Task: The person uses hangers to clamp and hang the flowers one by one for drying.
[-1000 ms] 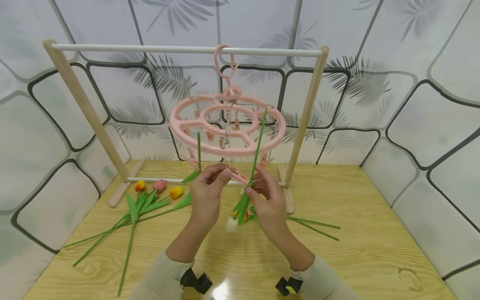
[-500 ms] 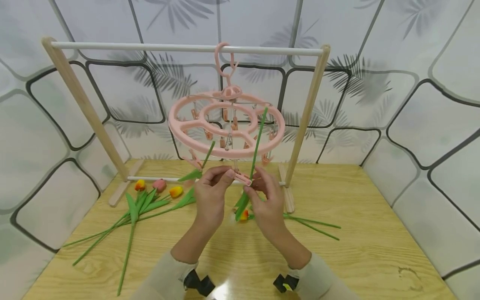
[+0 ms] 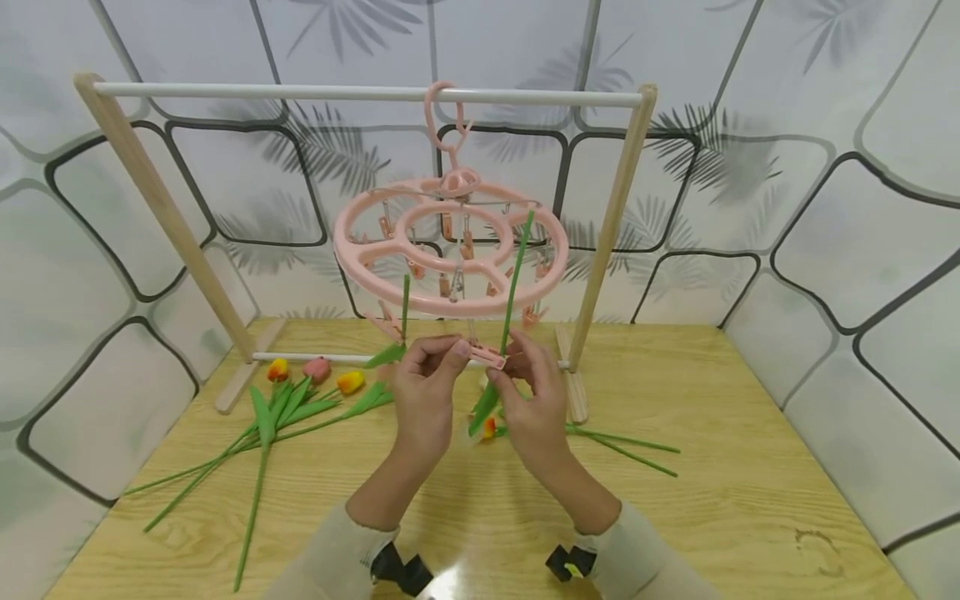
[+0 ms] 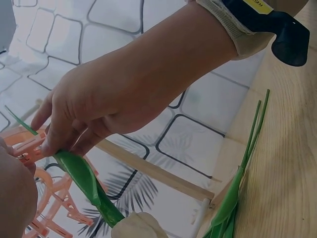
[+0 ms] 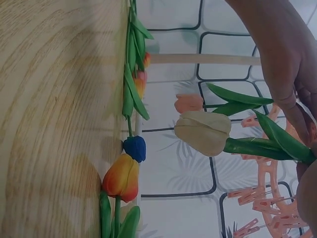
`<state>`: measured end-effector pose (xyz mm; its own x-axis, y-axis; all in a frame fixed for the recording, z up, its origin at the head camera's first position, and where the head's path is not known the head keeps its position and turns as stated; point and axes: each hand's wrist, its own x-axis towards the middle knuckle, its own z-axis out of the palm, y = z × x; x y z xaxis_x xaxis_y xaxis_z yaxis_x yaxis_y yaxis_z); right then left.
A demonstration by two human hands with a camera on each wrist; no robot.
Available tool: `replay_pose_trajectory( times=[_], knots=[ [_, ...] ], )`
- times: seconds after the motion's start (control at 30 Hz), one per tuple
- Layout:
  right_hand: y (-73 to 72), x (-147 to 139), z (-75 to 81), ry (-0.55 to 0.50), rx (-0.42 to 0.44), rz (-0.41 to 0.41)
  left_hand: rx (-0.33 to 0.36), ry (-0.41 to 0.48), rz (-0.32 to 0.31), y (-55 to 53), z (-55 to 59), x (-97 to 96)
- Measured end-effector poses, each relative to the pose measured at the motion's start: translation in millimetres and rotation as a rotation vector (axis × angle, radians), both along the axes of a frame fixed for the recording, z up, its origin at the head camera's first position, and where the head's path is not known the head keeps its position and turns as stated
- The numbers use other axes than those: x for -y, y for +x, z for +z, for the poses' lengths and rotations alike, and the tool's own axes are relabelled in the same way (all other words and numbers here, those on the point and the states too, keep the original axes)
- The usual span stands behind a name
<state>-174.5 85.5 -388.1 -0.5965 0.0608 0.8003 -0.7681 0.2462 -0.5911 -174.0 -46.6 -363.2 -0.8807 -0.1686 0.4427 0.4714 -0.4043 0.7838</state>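
My left hand (image 3: pixel 429 379) pinches a pink clothespin (image 3: pixel 486 357) that hangs from a round pink drying rack (image 3: pixel 360 279). My right hand (image 3: pixel 534 392) holds a white tulip (image 5: pixel 203 131) head down by its green stem (image 3: pixel 517 279). The clothespin's tip overlaps the stem right at the right fingertips; whether it grips the stem I cannot tell. The stem's upper end rises in front of the rack's ring. Beyond the left hand, a peach tulip (image 5: pixel 188 103) hangs head down, its leaf (image 3: pixel 386 356) showing beside that hand.
A wood-and-white stand (image 3: pixel 367 92) carries the rack, with several more clothespins (image 3: pixel 467 244) dangling. Yellow (image 3: pixel 350 382), pink (image 3: pixel 317 369) and orange-red tulips (image 3: pixel 277 370) lie left on the table. An orange tulip (image 5: pixel 121 178) and a blue tulip (image 5: pixel 134 148) lie near the hands.
My left hand has shifted slightly right and down, bringing the clothespin up to the stem and more level. The right hand has barely moved. The hanging tulip's stem has swung right and back.
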Motion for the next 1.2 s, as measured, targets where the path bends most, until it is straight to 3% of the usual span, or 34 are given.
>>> replay_pose_trajectory(
  times=[0.2, 0.73, 1.2],
  knots=[
    [0.3, 1.1, 0.3, -0.011, 0.005, -0.004, 0.002, -0.009, 0.012, 0.9, -2.1, -1.1],
    [-3.3, -1.0, -4.1, -0.013, 0.083, 0.015, -0.089, -0.050, -0.033, -1.9, -6.5, -0.5],
    [-3.6, -5.9, -4.3, -0.026, 0.115, 0.029, -0.140, -0.187, 0.052, -8.5, -5.3, 5.8]
  ],
)
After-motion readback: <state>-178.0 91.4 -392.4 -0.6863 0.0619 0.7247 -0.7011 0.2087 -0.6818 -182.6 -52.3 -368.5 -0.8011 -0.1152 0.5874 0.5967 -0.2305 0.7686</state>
